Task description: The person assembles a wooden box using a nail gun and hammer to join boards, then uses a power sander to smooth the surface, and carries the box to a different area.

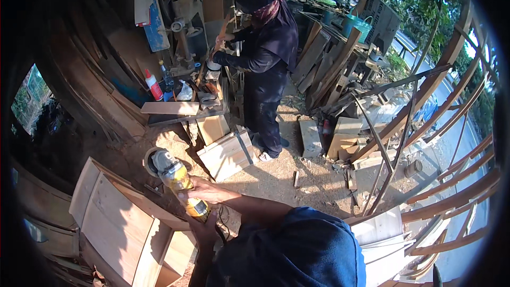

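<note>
Head view: hands (206,188) grip yellow grinder (182,180); ground (316,194) littered, apparently sawdust (273,180); planks (87,82) leaning around.

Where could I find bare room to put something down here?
Mostly the sawdust-strewn floor between the pale boards and the small offcut. The broad panel left of the yellow power tool also looks bare, though possibly sloped. Crowded: the bench with its bottles and planks, and the lumber pile right of the co-worker.

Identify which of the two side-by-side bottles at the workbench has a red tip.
The left-hand bottle: it is red and white, tapering to a red tip. The other bottle, just to its right, looks see-through and bluish.
</note>
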Motion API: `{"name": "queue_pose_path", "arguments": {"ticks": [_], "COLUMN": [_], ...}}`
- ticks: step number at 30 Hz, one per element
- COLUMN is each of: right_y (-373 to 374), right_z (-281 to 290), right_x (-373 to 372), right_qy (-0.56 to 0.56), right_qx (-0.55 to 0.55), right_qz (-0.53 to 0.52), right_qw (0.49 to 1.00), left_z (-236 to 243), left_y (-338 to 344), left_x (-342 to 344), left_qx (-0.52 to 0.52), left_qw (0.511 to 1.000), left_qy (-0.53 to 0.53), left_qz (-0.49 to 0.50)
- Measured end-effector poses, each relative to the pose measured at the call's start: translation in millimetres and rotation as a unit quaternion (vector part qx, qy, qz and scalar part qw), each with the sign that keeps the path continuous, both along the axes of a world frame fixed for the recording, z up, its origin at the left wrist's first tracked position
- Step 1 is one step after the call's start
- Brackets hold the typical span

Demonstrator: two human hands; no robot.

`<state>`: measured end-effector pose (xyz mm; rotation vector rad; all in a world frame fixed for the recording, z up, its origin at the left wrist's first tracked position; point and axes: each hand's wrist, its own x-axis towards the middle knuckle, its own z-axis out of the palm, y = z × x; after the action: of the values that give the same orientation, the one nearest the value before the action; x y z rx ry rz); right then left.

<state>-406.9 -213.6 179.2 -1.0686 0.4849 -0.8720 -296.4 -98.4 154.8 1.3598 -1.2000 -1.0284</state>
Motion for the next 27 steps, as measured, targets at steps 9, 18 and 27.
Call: {"name": "queue_pose_path", "arguments": {"ticks": [9,18,27], "right_y": [22.2,29.4,46.6], "right_z": [-37.1,-48.1,-18.3], "right_x": [-62.7,-149.5,-114.1], "right_qy": [-0.044,-0.03,0.103], "right_qx": [0.189,0.067,-0.019], "right_qz": [-0.28,-0.281,-0.37], "right_qw": [0.94,0.957,0.923], "left_z": [7.8,-104.3,-65.6], "left_y": [-4.7,43.9,54.1], "left_x": [-39.9,-67.5,-80.5], "left_qx": [0.049,-0.144,0.334], "left_qw": [0.951,0.903,0.764], "left_qy": [-0.293,-0.314,0.552], "left_qz": [-0.082,-0.255,-0.029]}}
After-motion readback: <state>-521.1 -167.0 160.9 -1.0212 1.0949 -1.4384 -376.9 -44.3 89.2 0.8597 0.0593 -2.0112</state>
